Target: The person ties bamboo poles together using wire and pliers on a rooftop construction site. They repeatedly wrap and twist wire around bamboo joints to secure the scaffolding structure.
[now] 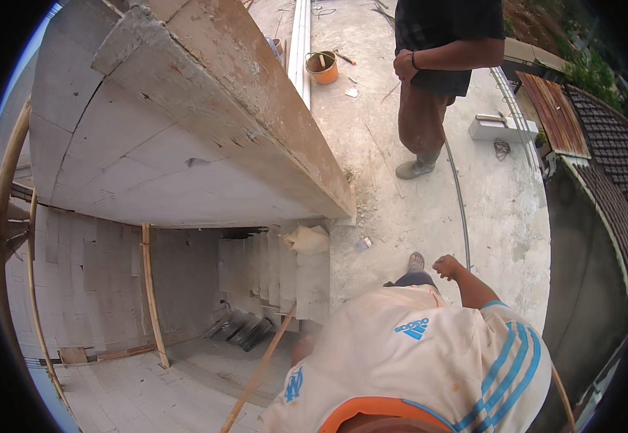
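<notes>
My right hand (445, 267) hangs over the pale concrete slab (393, 231), beside my sandalled foot (416, 261). Its fingers are loosely curled and somewhat apart, and I see nothing in them. My left hand (302, 349) is a dim patch of skin by my shirt, over the stairwell; its fingers are hidden. Near it a slim wooden pole (260, 368) slants up from the stairwell, and I cannot tell whether the hand touches it. A crumpled tan bag (306, 239) lies at the top of the concrete steps (274, 270).
Ahead stands another person (423, 119) in dark shorts and boots. An orange bucket (322, 69) sits near white pipes (300, 50). A dark hose (459, 198) crosses the slab, whose right edge drops off. A block wall (256, 108) borders the left; a white block (498, 128) lies right.
</notes>
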{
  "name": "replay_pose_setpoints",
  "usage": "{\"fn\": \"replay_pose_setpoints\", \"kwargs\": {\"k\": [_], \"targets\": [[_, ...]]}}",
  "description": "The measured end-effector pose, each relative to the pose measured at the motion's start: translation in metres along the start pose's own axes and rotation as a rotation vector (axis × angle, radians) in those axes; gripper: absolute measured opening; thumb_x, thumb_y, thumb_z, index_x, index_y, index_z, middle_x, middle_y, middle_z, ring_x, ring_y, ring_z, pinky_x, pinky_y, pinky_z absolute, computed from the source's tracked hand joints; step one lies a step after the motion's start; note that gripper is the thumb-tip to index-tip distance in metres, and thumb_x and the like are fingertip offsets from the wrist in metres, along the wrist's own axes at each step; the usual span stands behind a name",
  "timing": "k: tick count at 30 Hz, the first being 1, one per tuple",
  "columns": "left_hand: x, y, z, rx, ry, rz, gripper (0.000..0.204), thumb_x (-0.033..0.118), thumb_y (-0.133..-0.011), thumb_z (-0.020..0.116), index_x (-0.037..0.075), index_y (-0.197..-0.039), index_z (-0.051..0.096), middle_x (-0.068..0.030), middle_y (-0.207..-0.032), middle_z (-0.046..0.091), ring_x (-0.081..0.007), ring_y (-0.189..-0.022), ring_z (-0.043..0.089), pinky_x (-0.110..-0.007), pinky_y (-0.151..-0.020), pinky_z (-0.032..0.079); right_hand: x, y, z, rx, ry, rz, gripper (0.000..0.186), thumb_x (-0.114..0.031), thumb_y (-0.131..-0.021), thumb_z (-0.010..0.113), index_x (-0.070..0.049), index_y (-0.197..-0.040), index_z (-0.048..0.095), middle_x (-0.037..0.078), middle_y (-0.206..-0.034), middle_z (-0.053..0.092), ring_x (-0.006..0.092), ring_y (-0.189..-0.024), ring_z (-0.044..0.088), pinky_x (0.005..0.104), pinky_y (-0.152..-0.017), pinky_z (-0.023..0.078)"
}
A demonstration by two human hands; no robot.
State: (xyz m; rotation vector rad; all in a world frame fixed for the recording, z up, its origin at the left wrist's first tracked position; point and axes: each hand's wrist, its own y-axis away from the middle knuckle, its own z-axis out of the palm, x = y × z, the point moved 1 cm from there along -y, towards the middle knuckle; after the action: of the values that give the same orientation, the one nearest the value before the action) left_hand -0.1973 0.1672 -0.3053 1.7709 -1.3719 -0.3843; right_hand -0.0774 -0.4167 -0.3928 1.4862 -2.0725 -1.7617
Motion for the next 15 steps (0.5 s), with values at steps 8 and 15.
{"fn": "replay_pose_setpoints", "kwargs": {"k": [8,15], "targets": [[0.106,-0.041,-0.004,0.170,0.672,-0.006,0.024,0.027,-0.085,0.052,0.003,-0.085,0.059,-0.0122,-0.073,0.063,-0.0257,-0.071,0.064,-0.041,-0.057,0.049,0.170,0.044,-0.088,0.105,-0.342,0.668,0.022,-0.021,-0.084,0.060,-0.004,-0.097,0.061,0.013,-0.087,0.065,0.0293,-0.068,0.065,0.0514,-0.057,0.052],[0.175,-0.074,-0.023,0.014,0.926,-0.349,0.030,0.031,-0.087,0.059,0.002,-0.095,0.059,-0.0083,-0.084,0.062,-0.0204,-0.074,0.063,-0.038,-0.062,0.050,0.079,0.035,-0.166,0.255,-0.531,0.311,0.034,-0.024,-0.084,0.055,0.000,-0.108,0.057,0.017,-0.097,0.063,0.0295,-0.075,0.064,0.0445,-0.055,0.053]]}}
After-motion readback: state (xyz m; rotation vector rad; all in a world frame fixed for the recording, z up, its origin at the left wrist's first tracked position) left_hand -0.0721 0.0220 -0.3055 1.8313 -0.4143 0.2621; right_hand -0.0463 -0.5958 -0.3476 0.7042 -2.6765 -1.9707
